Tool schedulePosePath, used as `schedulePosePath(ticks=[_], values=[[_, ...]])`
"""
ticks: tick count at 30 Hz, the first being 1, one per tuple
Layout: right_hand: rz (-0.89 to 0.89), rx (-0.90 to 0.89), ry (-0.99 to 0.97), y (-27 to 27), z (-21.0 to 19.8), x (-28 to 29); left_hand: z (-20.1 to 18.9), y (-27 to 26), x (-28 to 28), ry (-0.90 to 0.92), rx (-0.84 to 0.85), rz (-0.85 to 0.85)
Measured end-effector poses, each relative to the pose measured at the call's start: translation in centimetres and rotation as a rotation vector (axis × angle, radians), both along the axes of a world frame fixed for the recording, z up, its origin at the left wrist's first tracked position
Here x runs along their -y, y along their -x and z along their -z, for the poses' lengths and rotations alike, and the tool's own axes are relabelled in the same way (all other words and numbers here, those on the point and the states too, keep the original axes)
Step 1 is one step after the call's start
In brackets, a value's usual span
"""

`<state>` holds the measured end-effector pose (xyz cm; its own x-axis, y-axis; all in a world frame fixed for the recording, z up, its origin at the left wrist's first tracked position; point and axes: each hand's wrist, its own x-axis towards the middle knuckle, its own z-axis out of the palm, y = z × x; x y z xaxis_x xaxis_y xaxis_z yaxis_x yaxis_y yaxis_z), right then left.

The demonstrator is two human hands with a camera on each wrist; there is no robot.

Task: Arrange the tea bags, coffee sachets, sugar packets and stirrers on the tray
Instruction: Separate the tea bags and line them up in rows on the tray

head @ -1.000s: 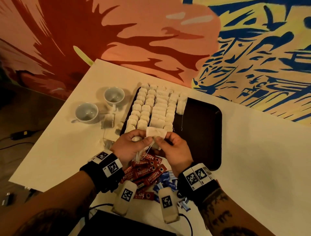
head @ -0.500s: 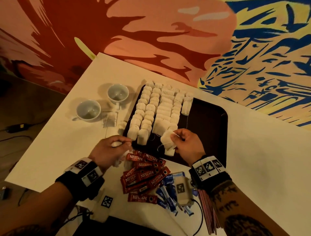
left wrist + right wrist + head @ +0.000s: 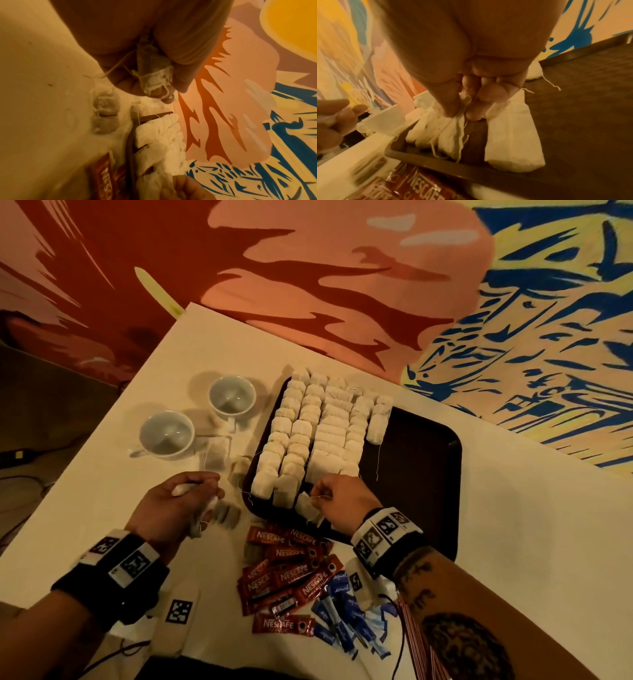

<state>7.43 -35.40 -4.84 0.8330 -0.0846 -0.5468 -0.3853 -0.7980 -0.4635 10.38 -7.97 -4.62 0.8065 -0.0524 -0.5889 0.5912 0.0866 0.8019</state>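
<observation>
A dark brown tray [image 3: 421, 474] carries several rows of white tea bags [image 3: 318, 433] on its left half. At the tray's near edge my right hand [image 3: 320, 499] pinches the top of one tea bag [image 3: 450, 135] between thumb and fingers, and the bag lies on the tray floor beside another bag [image 3: 511, 138]. My left hand [image 3: 202, 491] hovers over the table left of the tray, its fingers curled round a crumpled tea bag with string [image 3: 152, 75]. Red coffee sachets [image 3: 287, 573], blue sugar packets [image 3: 346, 621] and red stirrers [image 3: 418, 635] lie on the table near me.
Two white cups [image 3: 168, 434] [image 3: 232, 397] stand left of the tray. Loose tea bags [image 3: 217, 455] [image 3: 226, 513] lie on the white table between the cups and my left hand. The tray's right half is bare. A painted wall runs behind the table.
Both hands held one tea bag together a second ago. They have parted: my right hand brought a bag down to the tray's near edge, and my left moved left over the table.
</observation>
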Motion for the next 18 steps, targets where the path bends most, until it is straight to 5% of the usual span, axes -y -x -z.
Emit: schedulePosePath(ticks=[18], values=[[0.104, 0.017, 0.175, -4.9, 0.2, 1.5, -1.4, -2.2, 5.9, 0.330, -0.137, 0.087]])
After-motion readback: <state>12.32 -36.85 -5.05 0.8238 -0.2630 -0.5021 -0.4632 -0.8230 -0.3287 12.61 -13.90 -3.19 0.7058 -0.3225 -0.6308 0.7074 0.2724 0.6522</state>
